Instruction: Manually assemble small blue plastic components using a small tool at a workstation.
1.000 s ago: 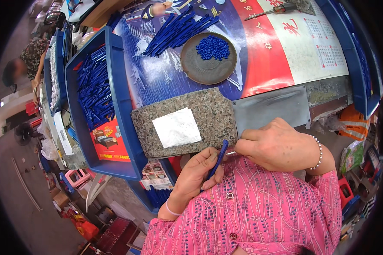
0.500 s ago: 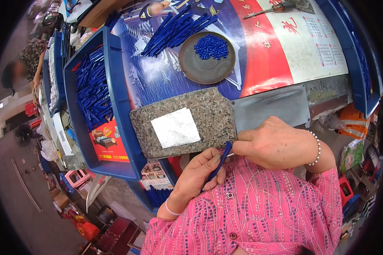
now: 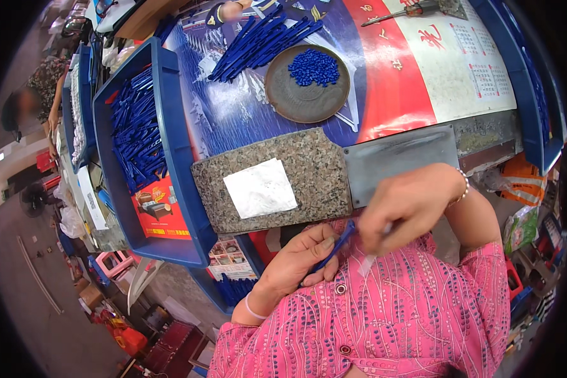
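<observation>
Between the thumb and fingers of my left hand [image 3: 301, 257] is a slim blue plastic stick [image 3: 336, 247], slanting up to the right. My right hand [image 3: 416, 200] is a little to the right, blurred by motion, with its fingers curled together. From under them sticks out a thin, pale strip-like thing [image 3: 365, 264], too smeared to name. In front of both hands lies a speckled granite slab [image 3: 321, 170] with a white sheet [image 3: 260, 189] on it. A dark round plate [image 3: 305, 107] beyond it holds many small blue plastic pieces [image 3: 314, 68].
Blue sticks [image 3: 258, 45] lie piled behind the plate. A blue bin [image 3: 179, 157] at left holds more sticks. A grey metal plate [image 3: 400, 160] adjoins the slab. A screwdriver [image 3: 416, 9] lies at the far right; another blue bin [image 3: 544, 148] stands at the right edge.
My right hand has pulled away from the blue stick, slightly to the right, and its wrist has turned. The left hand still holds the stick, moved slightly.
</observation>
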`<state>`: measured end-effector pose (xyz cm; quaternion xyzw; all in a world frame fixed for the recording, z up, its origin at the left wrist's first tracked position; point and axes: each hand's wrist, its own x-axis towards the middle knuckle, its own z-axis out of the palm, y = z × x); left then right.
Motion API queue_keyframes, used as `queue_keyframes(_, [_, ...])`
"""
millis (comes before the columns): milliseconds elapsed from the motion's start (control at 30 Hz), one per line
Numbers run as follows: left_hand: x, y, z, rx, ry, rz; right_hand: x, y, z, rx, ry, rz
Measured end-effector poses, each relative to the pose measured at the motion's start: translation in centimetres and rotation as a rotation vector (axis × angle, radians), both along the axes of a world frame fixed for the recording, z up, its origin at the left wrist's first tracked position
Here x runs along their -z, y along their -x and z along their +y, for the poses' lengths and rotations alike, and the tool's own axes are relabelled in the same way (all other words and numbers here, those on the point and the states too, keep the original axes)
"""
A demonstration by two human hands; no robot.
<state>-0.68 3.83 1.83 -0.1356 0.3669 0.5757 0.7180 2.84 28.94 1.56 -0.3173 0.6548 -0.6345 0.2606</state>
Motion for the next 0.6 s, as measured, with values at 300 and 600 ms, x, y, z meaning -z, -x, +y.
queue_keyframes(300, [0.7,0.6,-0.3,-0.079,0.026,-0.028,-0.4,-1.8,-0.6,0.372,-0.139,-0.009])
queue_keyframes(600, [0.9,0.9,-0.3,-0.137,0.027,-0.132,-1.9,-2.4,-0.6,0.540,-0.324,0.061])
